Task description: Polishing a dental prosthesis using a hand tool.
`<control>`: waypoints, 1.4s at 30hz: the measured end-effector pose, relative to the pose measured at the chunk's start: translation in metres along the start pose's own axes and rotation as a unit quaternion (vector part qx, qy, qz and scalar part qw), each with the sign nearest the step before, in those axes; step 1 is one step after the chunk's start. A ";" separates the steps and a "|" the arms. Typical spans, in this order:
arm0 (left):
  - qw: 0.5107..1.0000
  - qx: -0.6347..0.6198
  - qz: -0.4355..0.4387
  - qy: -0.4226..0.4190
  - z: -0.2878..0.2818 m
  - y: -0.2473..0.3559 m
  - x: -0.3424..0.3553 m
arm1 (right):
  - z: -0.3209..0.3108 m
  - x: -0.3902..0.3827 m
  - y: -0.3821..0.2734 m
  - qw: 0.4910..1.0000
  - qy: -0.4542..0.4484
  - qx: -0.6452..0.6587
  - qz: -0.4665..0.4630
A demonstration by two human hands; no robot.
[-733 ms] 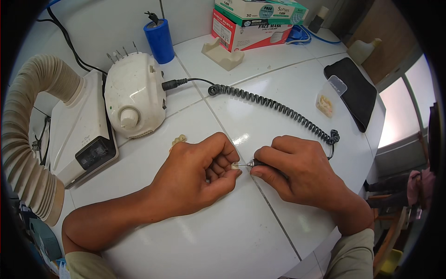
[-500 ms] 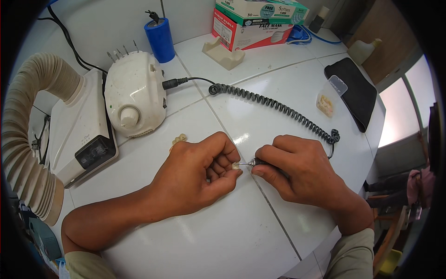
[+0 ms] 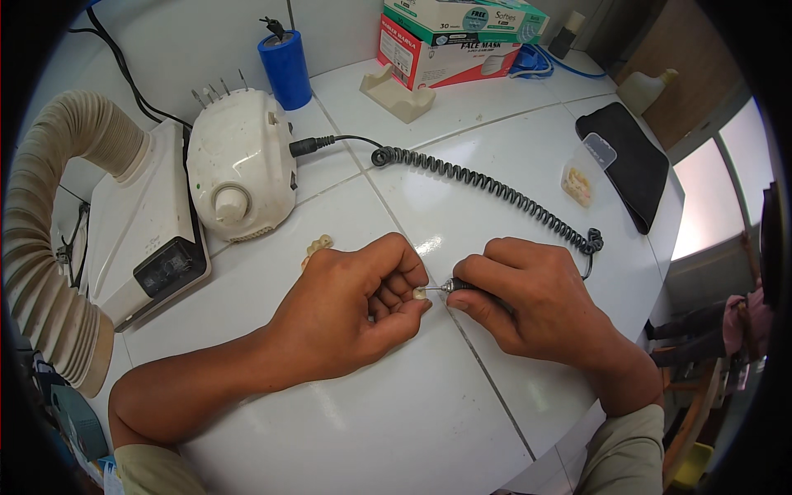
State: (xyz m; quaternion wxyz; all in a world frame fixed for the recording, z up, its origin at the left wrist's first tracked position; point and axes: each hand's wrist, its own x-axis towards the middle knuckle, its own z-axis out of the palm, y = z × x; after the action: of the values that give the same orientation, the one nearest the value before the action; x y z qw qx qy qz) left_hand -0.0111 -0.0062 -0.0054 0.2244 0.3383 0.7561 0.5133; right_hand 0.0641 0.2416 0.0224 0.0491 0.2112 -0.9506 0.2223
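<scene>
Between the thumb and fingers of my left hand point(image 3: 351, 301) is a small cream-coloured dental crown point(image 3: 419, 294). My right hand point(image 3: 532, 301) grips a black and silver rotary handpiece point(image 3: 459, 285) like a pen. Its thin metal bur points left and its tip meets the crown. From the handpiece a coiled black cord point(image 3: 487, 183) runs back to a white control unit point(image 3: 239, 169) with a round knob and several burs standing in its top. Partly hidden behind my left hand, a cream tooth model piece point(image 3: 319, 243) lies on the white tiled table point(image 3: 346, 437).
At the left stands a white dust extractor point(image 3: 140, 239) with a ribbed hose point(image 3: 37, 214). Behind are a blue cylinder point(image 3: 285, 70), a beige handpiece rest point(image 3: 398, 95) and mask boxes point(image 3: 450, 62). At right lie an open clear box point(image 3: 577, 186) of tooth-like pieces and a black pouch point(image 3: 635, 161).
Both hands stay almost in place, with the bur still at the crown. The bur tip sits slightly higher against the crown than before.
</scene>
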 end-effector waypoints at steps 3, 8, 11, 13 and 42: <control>1.000 0.001 0.001 -0.004 0.000 -0.001 0.000 | 0.000 0.000 -0.001 1.000 0.002 -0.004 0.006; 1.000 0.004 0.014 0.000 0.001 -0.001 0.000 | 0.001 0.000 0.003 1.000 0.003 -0.017 -0.023; 1.000 0.002 0.013 0.002 0.000 -0.001 0.000 | 0.001 -0.001 0.002 1.000 0.000 -0.022 -0.018; 1.000 -0.001 0.010 -0.001 0.000 0.000 0.000 | 0.001 0.000 0.002 1.000 -0.001 -0.020 -0.015; 1.000 0.005 0.012 -0.009 0.000 -0.001 -0.001 | 0.001 -0.002 0.000 1.000 0.004 -0.019 -0.009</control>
State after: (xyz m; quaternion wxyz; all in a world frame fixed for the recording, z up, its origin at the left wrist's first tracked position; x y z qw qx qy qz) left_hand -0.0109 -0.0069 -0.0061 0.2236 0.3531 0.7523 0.5093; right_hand 0.0655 0.2420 0.0210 0.0591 0.2177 -0.9524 0.2050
